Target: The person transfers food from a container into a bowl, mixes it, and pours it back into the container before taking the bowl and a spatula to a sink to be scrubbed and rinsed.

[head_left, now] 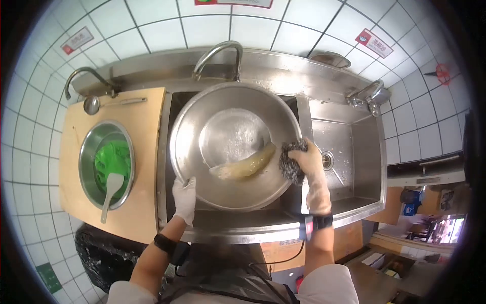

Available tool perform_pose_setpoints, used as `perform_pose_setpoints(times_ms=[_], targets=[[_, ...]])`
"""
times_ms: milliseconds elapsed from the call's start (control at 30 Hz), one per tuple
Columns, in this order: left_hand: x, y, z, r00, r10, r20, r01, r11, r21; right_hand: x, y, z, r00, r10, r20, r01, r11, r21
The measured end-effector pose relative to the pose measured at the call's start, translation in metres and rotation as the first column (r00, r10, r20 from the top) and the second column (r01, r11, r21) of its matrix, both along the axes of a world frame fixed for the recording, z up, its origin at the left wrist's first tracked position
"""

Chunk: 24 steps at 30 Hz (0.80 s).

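Note:
A wide stainless steel basin [202, 187] sits tilted over the middle sink. Inside it lies a glossy, yellowish, elongated mass [245, 166] that looks like pooled liquid. My left hand [184, 198], in a white glove, grips the basin's rim at its lower left, thumb on the inside. At the right side of the rim, my gloved right hand [310, 158] is closed on a dark steel wool scourer [291, 162], which presses against the basin's edge.
A tap [218, 50] arches over the basin's back. On the left, a wooden board [144, 192] carries a ladle [92, 105] and a metal bowl [86, 187] with green cloth-like material and a pale spatula [112, 190]. To the right is another sink [369, 157] with a drain.

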<state>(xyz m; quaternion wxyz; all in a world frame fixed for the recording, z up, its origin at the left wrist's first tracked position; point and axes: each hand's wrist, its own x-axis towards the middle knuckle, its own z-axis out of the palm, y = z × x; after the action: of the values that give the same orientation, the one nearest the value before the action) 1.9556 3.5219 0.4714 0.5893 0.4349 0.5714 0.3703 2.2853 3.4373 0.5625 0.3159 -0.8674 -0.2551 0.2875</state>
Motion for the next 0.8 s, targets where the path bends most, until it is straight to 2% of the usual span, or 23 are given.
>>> perform_pose_setpoints(times_ms=[33, 67, 133, 167, 233, 267, 300, 333, 367, 400, 433, 467, 500, 600, 633, 700, 733, 800], targets=[[0.0, -0.005, -0.001, 0.998, -0.043, -0.036, 0.038, 0.992, -0.12, 0.006, 0.008, -0.005, 0.996, 0.05, 0.069, -0.044, 0.995, -0.09], [-0.005, -0.008, -0.017, 0.993, -0.116, -0.017, 0.111, 0.979, -0.17, 0.006, 0.014, -0.012, 0.995, 0.071, 0.068, -0.063, 0.992, -0.106], [-0.011, -0.007, -0.038, 0.963, -0.267, -0.043, 0.215, 0.851, -0.48, 0.001, 0.029, -0.016, 0.945, 0.158, 0.287, -0.092, 0.969, -0.23], [-0.01, -0.006, -0.048, 0.967, -0.251, -0.035, 0.205, 0.855, -0.476, -0.007, 0.031, -0.013, 0.922, 0.204, 0.329, -0.13, 0.964, -0.233], [-0.006, -0.011, -0.058, 0.885, -0.464, -0.035, 0.305, 0.635, -0.71, -0.035, 0.041, 0.003, 0.902, 0.243, 0.357, -0.16, 0.956, -0.246], [-0.002, -0.01, -0.059, 0.887, -0.461, -0.025, 0.307, 0.631, -0.712, -0.05, 0.043, 0.006, 0.887, 0.264, 0.38, -0.174, 0.951, -0.255], [0.007, -0.002, -0.057, 0.877, -0.442, 0.188, 0.464, 0.677, -0.571, -0.06, 0.039, -0.013, 0.809, 0.285, 0.514, -0.244, 0.958, -0.148], [0.018, 0.007, -0.053, 0.811, -0.436, 0.391, 0.575, 0.72, -0.389, -0.072, 0.04, -0.024, 0.701, 0.352, 0.62, -0.315, 0.933, -0.174], [0.033, 0.013, -0.027, 0.863, -0.302, 0.405, 0.473, 0.763, -0.441, -0.089, 0.04, -0.027, 0.672, 0.333, 0.662, -0.332, 0.934, -0.133], [0.05, 0.02, -0.001, 0.898, -0.163, 0.408, 0.367, 0.79, -0.492, -0.101, 0.039, -0.036, 0.613, 0.377, 0.694, -0.368, 0.914, -0.172], [0.063, 0.03, 0.004, 0.897, -0.163, 0.411, 0.366, 0.795, -0.484, -0.117, 0.034, -0.039, 0.569, 0.376, 0.731, -0.39, 0.906, -0.163], [0.074, 0.038, 0.005, 0.864, 0.001, 0.503, 0.291, 0.814, -0.502, -0.129, 0.026, -0.042, 0.525, 0.374, 0.765, -0.41, 0.898, -0.157], [0.079, 0.042, 0.003, 0.799, 0.162, 0.579, 0.218, 0.819, -0.531, -0.137, 0.018, -0.039, 0.524, 0.383, 0.761, -0.432, 0.889, -0.149], [0.076, 0.046, -0.046, 0.75, 0.174, 0.638, 0.26, 0.809, -0.527, -0.155, -0.008, -0.038, 0.535, 0.404, 0.742, -0.445, 0.881, -0.159], [0.068, 0.04, -0.014, 0.695, 0.133, 0.707, 0.302, 0.838, -0.455, -0.157, -0.015, -0.029, 0.547, 0.442, 0.711, -0.496, 0.855, -0.15], [0.059, 0.031, -0.003, 0.728, 0.097, 0.678, 0.292, 0.852, -0.435, -0.154, -0.033, -0.028, 0.586, 0.505, 0.634, -0.587, 0.804, -0.097], [0.053, 0.026, 0.01, 0.761, 0.075, 0.644, 0.271, 0.866, -0.421, -0.151, -0.043, -0.028, 0.596, 0.504, 0.625, -0.584, 0.806, -0.094], [0.045, 0.025, 0.024, 0.752, 0.026, 0.658, 0.301, 0.875, -0.379, -0.14, -0.055, -0.024, 0.723, 0.47, 0.507, -0.536, 0.844, -0.019]])
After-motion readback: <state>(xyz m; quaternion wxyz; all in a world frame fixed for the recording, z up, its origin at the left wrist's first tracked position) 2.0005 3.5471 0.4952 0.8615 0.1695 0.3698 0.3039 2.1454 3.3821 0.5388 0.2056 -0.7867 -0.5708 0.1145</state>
